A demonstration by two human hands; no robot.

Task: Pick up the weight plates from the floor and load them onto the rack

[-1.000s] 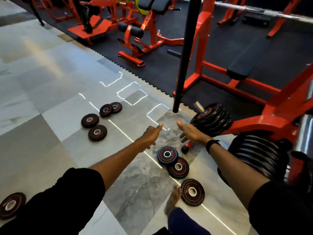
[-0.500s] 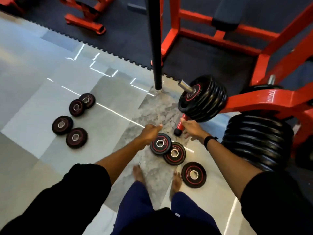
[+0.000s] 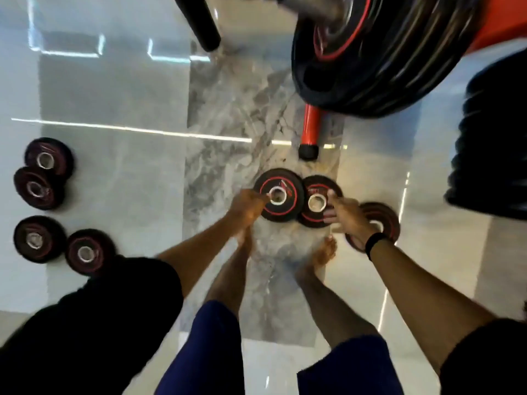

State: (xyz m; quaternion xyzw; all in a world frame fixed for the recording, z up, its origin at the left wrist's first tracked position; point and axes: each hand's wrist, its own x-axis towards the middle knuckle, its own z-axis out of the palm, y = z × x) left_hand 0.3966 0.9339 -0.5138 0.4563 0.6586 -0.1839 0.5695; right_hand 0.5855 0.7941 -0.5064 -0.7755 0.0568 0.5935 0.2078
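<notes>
Black rubber plates with red rings lay scattered on the pale marble floor (image 3: 119,178). Three sat just ahead of the person's bare feet: the near-left plate (image 3: 281,183) overlapped the middle plate (image 3: 320,185), and a third plate (image 3: 383,215) lay to the right, partly hidden behind the right wrist.

The left hand (image 3: 246,205) was on the near-left plate's left edge, its fingers curled and reaching toward the steel-lined centre hole; motion blur left it unclear whether they actually gripped the plate. The right hand (image 3: 346,215), with a black band at the wrist, hung over the right side of the middle plate, thumb near the hole and fingers spread and bent; I could not tell whether it had a hold on it.

Four more plates (image 3: 42,192) lay in two pairs well apart to the left.

Beyond the hands, a stack of large plates (image 3: 370,67) sat on a peg of the red rack (image 3: 310,129), whose foot rested on the floor just past the near-left plate. A second dark stack (image 3: 496,138) stood at the right edge.
</notes>
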